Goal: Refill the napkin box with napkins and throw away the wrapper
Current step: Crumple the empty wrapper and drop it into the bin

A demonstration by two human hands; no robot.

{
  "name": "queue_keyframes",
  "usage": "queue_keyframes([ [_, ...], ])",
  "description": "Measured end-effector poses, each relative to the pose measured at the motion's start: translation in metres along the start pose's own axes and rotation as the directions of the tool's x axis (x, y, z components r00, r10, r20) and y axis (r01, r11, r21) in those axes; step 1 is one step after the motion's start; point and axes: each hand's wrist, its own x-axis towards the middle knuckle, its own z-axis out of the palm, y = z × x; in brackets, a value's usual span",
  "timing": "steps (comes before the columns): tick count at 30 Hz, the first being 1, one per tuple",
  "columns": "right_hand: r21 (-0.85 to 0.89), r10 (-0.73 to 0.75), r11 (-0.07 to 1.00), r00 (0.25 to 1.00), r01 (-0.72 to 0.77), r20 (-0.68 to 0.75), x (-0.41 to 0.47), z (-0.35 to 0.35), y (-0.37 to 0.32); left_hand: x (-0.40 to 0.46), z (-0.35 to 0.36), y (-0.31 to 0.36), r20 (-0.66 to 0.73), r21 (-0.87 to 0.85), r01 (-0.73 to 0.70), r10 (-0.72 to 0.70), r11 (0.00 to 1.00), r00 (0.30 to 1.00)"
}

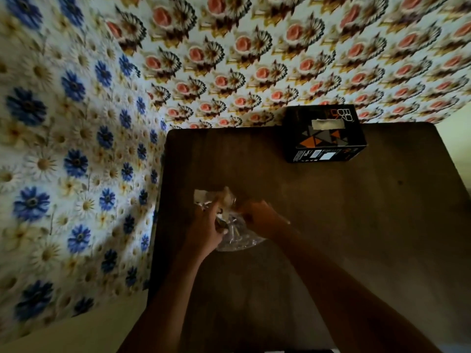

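A black napkin box (325,135) with orange and grey triangles stands at the far edge of the dark table (356,225), its top slot showing a strip of white. Nearer to me lies a pack of napkins (204,197) in a clear plastic wrapper (237,238). My left hand (206,228) grips the wrapper from the left. My right hand (260,217) pinches it from the right. The napkins are pale and partly hidden under my fingers. Both hands are well short of the box.
A wall with blue and white flower wallpaper (63,161) rises along the table's left edge. Another wall with pink rose wallpaper (254,59) stands behind the box. The table's right edge (456,179) drops off to a pale floor.
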Motion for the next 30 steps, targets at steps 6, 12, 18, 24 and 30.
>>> queue_keyframes([
  [6, 0.103, 0.144, 0.988, 0.921, -0.114, -0.363, -0.030, 0.004, 0.015, 0.011, 0.013, 0.000, -0.134, 0.066, 0.077, -0.068, 0.995, 0.989],
  [12, 0.429, 0.379, 0.888, 0.788, -0.163, -0.485, -0.080, 0.049, 0.027, -0.002, 0.009, 0.006, -0.282, 0.094, 0.090, -0.060, 0.991, 0.958],
  [18, 0.413, 0.194, 0.911, 0.855, 0.026, -0.481, -0.052, 0.059, 0.012, -0.006, 0.011, 0.009, -0.222, 0.172, -0.028, 0.067, 0.985, 0.973],
  [24, 0.355, 0.158, 0.935, 0.880, 0.012, -0.448, -0.040, 0.061, 0.005, -0.013, 0.007, 0.002, -0.211, -0.245, 0.024, -0.078, 0.969, 0.974],
  [30, 0.240, 0.002, 0.964, 0.901, 0.114, -0.435, -0.044, 0.061, 0.007, -0.011, 0.021, 0.012, -0.256, -0.050, 0.060, -0.071, 0.997, 0.964],
])
